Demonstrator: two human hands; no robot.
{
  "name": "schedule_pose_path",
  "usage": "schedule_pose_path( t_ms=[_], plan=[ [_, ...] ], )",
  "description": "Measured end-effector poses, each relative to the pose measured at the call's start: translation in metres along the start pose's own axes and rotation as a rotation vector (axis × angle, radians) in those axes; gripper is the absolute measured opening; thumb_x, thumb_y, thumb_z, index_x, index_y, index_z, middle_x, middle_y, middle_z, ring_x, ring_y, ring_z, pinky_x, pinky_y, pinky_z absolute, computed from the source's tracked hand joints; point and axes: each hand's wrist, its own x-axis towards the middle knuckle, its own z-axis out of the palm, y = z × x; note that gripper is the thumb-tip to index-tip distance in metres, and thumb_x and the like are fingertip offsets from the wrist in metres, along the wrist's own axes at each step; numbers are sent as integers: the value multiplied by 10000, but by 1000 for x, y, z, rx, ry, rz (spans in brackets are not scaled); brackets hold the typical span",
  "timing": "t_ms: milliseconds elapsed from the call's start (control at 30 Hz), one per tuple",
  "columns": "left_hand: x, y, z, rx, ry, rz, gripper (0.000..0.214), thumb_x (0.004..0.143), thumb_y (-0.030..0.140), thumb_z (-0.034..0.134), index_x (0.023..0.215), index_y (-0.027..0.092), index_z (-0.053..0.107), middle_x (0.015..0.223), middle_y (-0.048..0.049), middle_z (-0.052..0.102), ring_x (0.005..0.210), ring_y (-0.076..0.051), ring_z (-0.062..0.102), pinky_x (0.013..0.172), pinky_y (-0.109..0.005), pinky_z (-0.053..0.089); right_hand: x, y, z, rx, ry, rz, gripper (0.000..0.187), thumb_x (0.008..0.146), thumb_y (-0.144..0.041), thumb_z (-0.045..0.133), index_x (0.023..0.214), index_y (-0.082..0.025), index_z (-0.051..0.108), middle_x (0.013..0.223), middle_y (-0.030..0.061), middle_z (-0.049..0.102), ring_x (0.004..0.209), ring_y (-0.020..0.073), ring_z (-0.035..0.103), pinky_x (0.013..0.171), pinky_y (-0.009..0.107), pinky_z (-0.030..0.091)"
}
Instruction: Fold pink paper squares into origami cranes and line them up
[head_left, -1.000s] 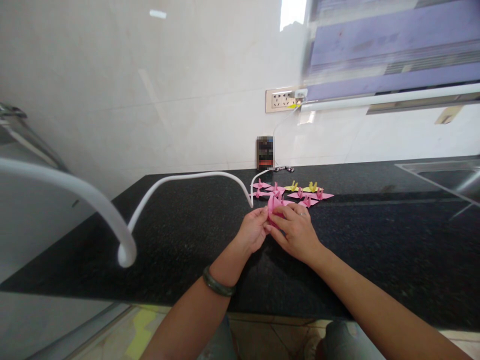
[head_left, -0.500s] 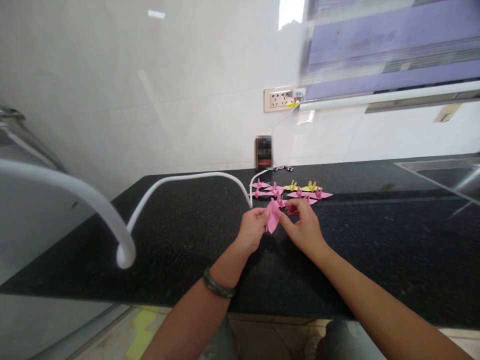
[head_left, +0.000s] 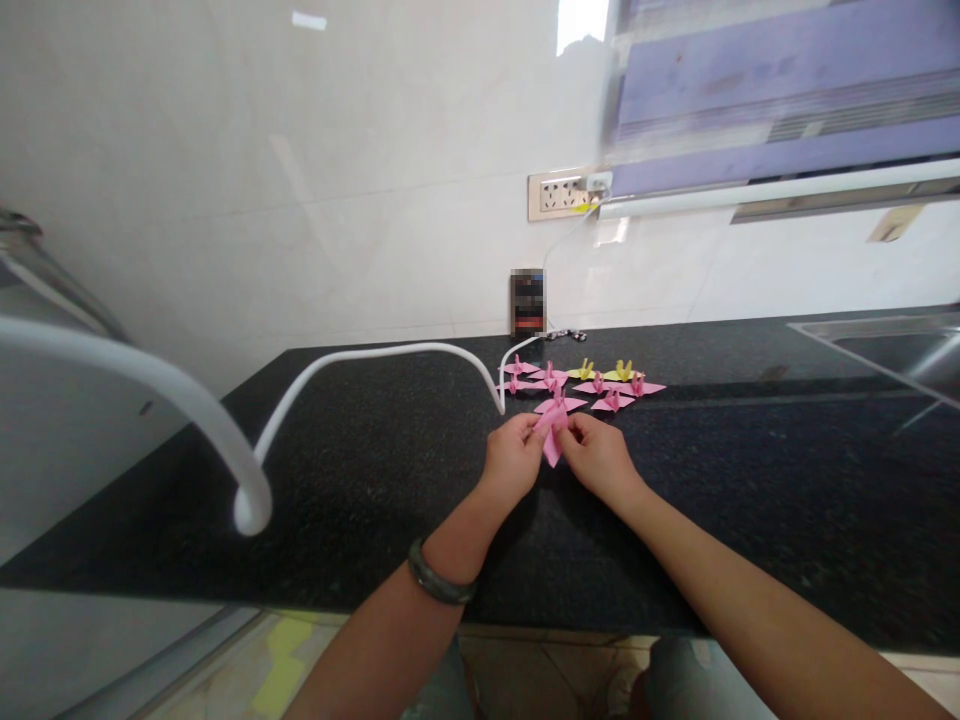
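Observation:
A folded piece of pink paper [head_left: 553,446] is held up over the black counter between my two hands. My left hand [head_left: 515,457] pinches its left side, and a dark bangle circles that wrist. On the right side my right hand [head_left: 598,452] grips the same paper with thumb and curled fingers. Just beyond the hands sit several pink paper cranes [head_left: 613,401] in loose rows, and two yellow paper cranes [head_left: 622,371] stand among them at the back. The held paper partly covers the nearest crane.
A white bent tube [head_left: 390,352] arches over the left of the black counter [head_left: 375,480]. Against the wall leans a phone-like device [head_left: 528,303], blurred out, with a cable near the socket panel [head_left: 559,196]. A metal sink [head_left: 892,350] lies at the far right.
My right hand has moved in and closed on the pink paper, its fingers now curled down. The paper has turned and its lower point hangs between the hands.

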Motion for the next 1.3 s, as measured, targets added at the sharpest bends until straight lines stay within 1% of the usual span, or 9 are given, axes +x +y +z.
schedule_pose_path(
  t_ms=[100,200,400,600,733,900,1000,1200,1300],
  plan=[
    [-2,1,0,53,-15,63,212,686,308,531,830,181,621,696,-30,616,607,-124,524,567,-205,369,-2,-3,0,-142,43,-48,285,773,-332,376,598,-171,535,546,20,557,504,122,489,495,221,289],
    [-2,0,0,86,-15,83,211,693,315,522,830,187,620,702,-30,616,611,-126,527,579,-209,372,-3,-5,1,-214,69,-38,271,766,-333,389,597,-175,530,558,27,566,517,131,497,502,227,281],
    [0,-1,-2,39,45,5,209,678,301,538,828,173,608,723,-37,618,655,-144,534,598,-221,377,-1,-1,6,-101,-2,8,242,745,-321,410,604,-176,543,543,11,556,489,116,484,485,211,285],
    [-2,2,0,-81,19,-32,154,630,249,590,772,193,602,701,-31,619,641,-150,537,608,-230,385,1,2,9,-33,24,28,275,763,-284,356,557,-178,504,522,5,536,495,116,474,478,206,288],
    [-1,3,-1,-87,12,-82,145,603,233,609,743,193,604,666,-32,617,646,-164,538,594,-232,385,1,2,10,2,48,20,233,733,-283,390,575,-179,525,516,-2,530,487,114,457,481,207,293],
    [1,3,-2,-58,-27,-106,138,642,292,566,668,165,613,599,-31,600,628,-161,524,551,-222,375,2,0,8,89,18,22,249,728,-291,391,541,-174,507,493,-11,498,471,104,431,462,205,289],
    [1,0,-1,-62,-24,-115,180,660,323,544,684,161,620,566,-13,579,574,-135,499,511,-210,359,3,-2,9,124,1,46,266,732,-276,373,515,-168,484,478,-12,477,470,103,424,456,203,293],
    [5,-5,-2,-84,84,-155,262,676,367,516,731,136,628,536,0,538,482,-92,438,443,-186,321,-2,-3,9,229,-65,92,156,676,-229,422,691,-160,562,529,-19,528,461,98,457,456,202,326],
    [7,-6,-4,-94,96,-148,290,683,378,509,757,123,627,562,-7,543,468,-79,430,430,-177,318,-2,-3,5,326,-27,85,185,666,-243,461,795,-164,568,530,-30,513,461,99,453,464,208,347]
  ],
)
